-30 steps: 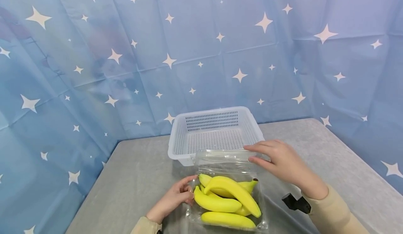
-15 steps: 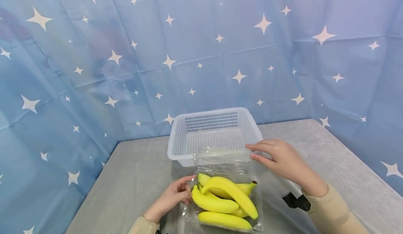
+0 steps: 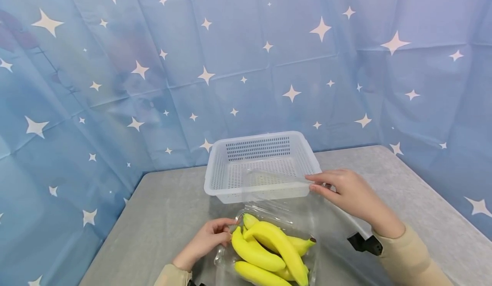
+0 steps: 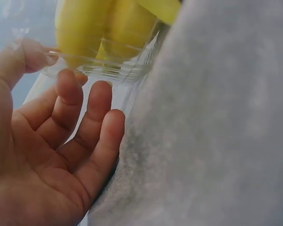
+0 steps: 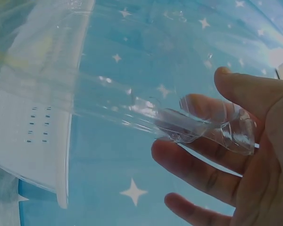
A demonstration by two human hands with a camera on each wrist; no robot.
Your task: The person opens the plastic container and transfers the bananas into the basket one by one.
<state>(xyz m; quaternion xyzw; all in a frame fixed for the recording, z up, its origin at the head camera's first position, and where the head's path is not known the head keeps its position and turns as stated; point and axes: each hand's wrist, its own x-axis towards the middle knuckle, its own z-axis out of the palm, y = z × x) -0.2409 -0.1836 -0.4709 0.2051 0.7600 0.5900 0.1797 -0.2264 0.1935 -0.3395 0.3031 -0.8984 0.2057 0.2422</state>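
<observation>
Several yellow bananas [image 3: 257, 252] lie in a clear plastic bag [image 3: 274, 181] at the front of the table. The bag's loose, transparent upper part stretches over the near side of the basket. My left hand [image 3: 207, 239] pinches the bag's left edge beside the bananas. In the left wrist view, thumb and forefinger of the left hand [image 4: 56, 141] are at the clear edge, the other fingers loosely bent below. My right hand [image 3: 349, 196] holds the upper right end of the bag. The right wrist view shows the film running into the curled fingers of the right hand [image 5: 240, 155].
A white perforated plastic basket [image 3: 224, 196] stands behind the bag on the grey table [image 3: 165, 217]. A blue curtain with white stars [image 3: 246, 55] hangs along the back and both sides.
The bag's rolled upper end has been spread out and lifted, the right hand moving slightly right with it. The bananas and left hand have shifted slightly left and towards me.
</observation>
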